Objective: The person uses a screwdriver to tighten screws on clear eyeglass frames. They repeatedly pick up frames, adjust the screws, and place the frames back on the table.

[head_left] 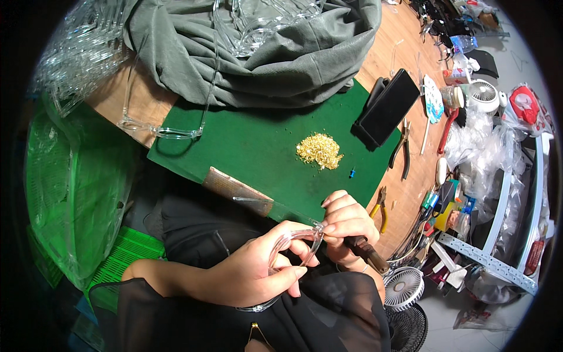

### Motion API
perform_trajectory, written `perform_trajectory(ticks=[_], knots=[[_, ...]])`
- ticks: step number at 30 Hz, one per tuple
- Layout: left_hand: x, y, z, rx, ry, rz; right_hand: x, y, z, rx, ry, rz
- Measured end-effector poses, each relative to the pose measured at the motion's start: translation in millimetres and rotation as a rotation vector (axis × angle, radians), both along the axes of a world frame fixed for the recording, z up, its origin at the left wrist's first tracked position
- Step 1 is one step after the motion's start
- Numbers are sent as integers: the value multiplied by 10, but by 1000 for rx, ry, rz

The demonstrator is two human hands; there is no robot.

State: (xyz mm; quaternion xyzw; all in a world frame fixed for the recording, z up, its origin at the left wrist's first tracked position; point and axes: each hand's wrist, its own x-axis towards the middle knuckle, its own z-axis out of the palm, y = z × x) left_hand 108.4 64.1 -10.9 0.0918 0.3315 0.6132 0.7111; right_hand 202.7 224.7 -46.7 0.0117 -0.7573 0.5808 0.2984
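My left hand [258,264] is closed around a clear plastic eyeglass frame [316,243], held above my lap at the near edge of the green mat [246,152]. One thin clear temple arm [267,206] stretches left from the hinge corner. My right hand [346,226] pinches at that corner, its fingers wrapped round a dark-handled tool [369,256] whose working end is hidden. Beyond my hands a heap of tiny gold-coloured screws [319,151] lies on the mat. Another clear eyeglass frame [179,134] rests at the mat's left side, its arms reaching up toward grey cloth.
Bunched grey cloth [264,82] fills the far side, with more clear frames [82,53] piled left. A black phone [390,108] on a stand, pliers [401,151] and yellow-handled cutters [380,210] lie right. A green crate [126,258] stands left; a small white fan [404,287] sits lower right.
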Motion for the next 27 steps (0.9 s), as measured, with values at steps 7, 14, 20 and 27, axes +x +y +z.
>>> perform_trajectory(ticks=[7, 14, 20, 27], knots=[[26, -2, -6, 23, 105, -19, 32, 74, 85, 10, -71, 71], [-7, -14, -7, -5, -52, -33, 52, 70, 37, -43, -5, 118], [-48, -56, -18, 27, -5, 1, 285, 99, 454, -209, -695, 110], [-33, -69, -51, 57, 114, -60, 254, 173, 755, -348, -1267, 548]])
